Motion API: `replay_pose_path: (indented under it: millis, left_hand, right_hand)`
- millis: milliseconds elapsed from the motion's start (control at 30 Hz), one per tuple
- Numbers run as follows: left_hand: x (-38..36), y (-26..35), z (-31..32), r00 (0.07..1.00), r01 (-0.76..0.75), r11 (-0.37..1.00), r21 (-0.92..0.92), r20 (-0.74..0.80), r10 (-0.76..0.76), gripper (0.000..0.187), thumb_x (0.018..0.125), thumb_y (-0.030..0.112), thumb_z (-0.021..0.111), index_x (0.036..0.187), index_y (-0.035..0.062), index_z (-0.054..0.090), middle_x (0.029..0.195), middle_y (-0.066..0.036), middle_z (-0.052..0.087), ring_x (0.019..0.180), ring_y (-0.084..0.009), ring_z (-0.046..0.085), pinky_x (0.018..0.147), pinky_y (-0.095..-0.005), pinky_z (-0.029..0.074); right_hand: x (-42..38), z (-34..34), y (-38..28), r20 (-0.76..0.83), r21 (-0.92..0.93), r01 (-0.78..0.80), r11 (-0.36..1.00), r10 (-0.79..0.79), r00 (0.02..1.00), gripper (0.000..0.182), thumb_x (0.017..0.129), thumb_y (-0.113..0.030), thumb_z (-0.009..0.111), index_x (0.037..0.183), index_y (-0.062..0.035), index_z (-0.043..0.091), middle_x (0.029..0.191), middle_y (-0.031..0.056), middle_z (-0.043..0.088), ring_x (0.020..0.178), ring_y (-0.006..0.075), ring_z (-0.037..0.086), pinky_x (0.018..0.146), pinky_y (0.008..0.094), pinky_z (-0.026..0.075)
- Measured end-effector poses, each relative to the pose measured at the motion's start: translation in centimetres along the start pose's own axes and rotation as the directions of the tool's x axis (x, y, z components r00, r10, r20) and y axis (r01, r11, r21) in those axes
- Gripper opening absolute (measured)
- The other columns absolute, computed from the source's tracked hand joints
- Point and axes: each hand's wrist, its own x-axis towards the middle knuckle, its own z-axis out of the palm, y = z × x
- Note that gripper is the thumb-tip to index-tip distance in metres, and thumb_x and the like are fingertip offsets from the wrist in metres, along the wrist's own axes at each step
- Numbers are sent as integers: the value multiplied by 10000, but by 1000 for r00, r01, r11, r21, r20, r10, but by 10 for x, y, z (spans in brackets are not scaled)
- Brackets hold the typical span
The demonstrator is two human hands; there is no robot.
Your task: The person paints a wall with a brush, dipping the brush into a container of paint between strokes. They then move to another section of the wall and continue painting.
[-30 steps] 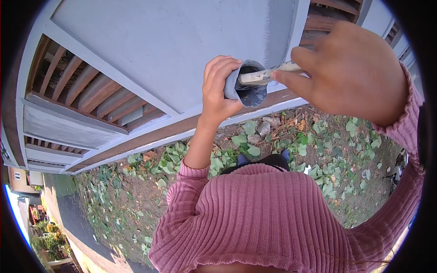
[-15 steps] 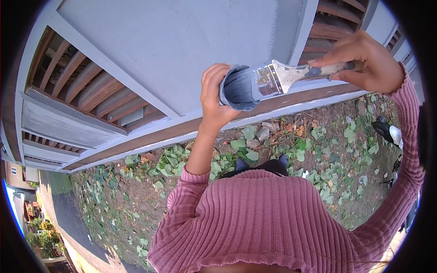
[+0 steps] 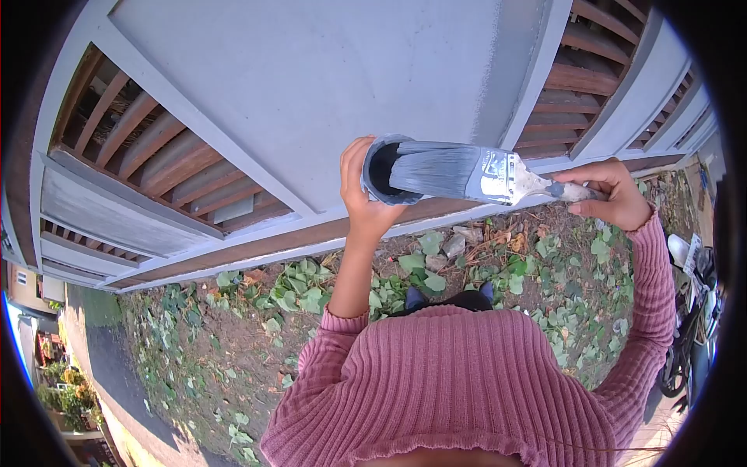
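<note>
My left hand [image 3: 360,180] is wrapped round a small paint cup [image 3: 373,191] smeared with grey-blue paint, its dark mouth turned toward the right. In my right hand [image 3: 611,194] is a wide paintbrush [image 3: 498,176], gripped by its paint-spotted handle. Grey paint coats the bristles [image 3: 436,168], whose tips lie at the cup's mouth. Behind both hands stands a pale grey-blue wall panel [image 3: 311,86], with a darker grey painted strip [image 3: 510,70] along its right side.
Brown slatted vents [image 3: 167,148] flank the panel on the left, and more slats [image 3: 580,86] on the right. Green creeping leaves [image 3: 303,284] and stones [image 3: 454,245] cover the ground by my feet. A parked motorbike [image 3: 692,311] stands at far right.
The brush's bristles have come mostly out of the cup. My right hand has moved down, bringing the brush nearly level. The cup has shifted slightly left and down.
</note>
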Motion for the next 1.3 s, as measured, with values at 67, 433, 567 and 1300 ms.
replay_pose_path:
  millis: [67,433,567,1300]
  left_hand:
    - [-15,-18,-3,994,111,994,-9,-17,-111,622,558,157,813,1090,-1,531,1109,-146,536,1020,-298,531,882,-385,428]
    - [-87,-27,-16,875,484,875,7,-28,-483,628,566,89,824,1098,-25,511,1063,-115,515,947,-215,550,828,-320,452]
    - [-100,-20,-28,849,529,848,40,-32,-528,674,568,85,824,1135,-24,476,1053,-106,521,943,-202,557,828,-313,459]
    - [-98,-25,-36,841,539,832,131,-31,-540,682,558,92,830,1134,-19,483,1053,-112,531,941,-207,562,827,-317,462]
  right_hand:
    - [-7,9,20,-47,257,-98,961,113,992,457,718,77,672,1159,-4,586,993,134,655,640,97,600,547,204,485]
    - [69,92,101,-271,960,280,16,-197,942,575,833,10,525,1361,-114,334,800,132,513,361,101,400,285,206,304]
    - [115,58,66,-453,888,460,-2,-179,873,408,919,-81,432,1323,-42,381,874,153,540,425,111,449,277,218,359]
    - [98,111,109,-300,924,136,358,454,839,316,964,-251,438,1249,-122,481,736,-4,467,430,40,350,318,177,245]
